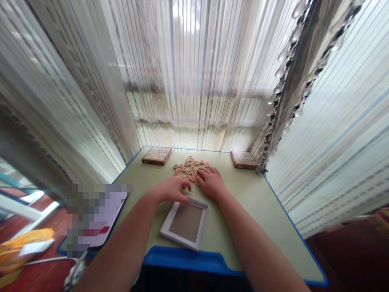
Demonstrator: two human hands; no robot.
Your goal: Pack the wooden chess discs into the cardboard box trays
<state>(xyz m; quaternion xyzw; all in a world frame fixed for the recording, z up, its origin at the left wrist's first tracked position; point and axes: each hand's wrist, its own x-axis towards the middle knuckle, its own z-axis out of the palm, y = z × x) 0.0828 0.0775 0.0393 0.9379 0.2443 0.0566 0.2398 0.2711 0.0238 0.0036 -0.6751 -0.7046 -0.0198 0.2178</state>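
Several round wooden game pieces [190,166] lie in a loose cluster at the far middle of the green table [255,202]. My right hand [211,181] rests flat on the near right edge of the cluster, fingers stretched over the pieces. My left hand [174,189] sits just left of it with fingers curled toward the thumb, at the cluster's near edge; what it pinches is too small to make out. A white-framed tray [185,223] lies on the table right below both hands.
Two flat wooden boxes stand at the back, one at the left [157,155] and one at the right [243,159]. A blurred-out sheet [97,215] lies at the left edge. The table has a blue rim [185,259]. Curtains [194,73] hang close around three sides.
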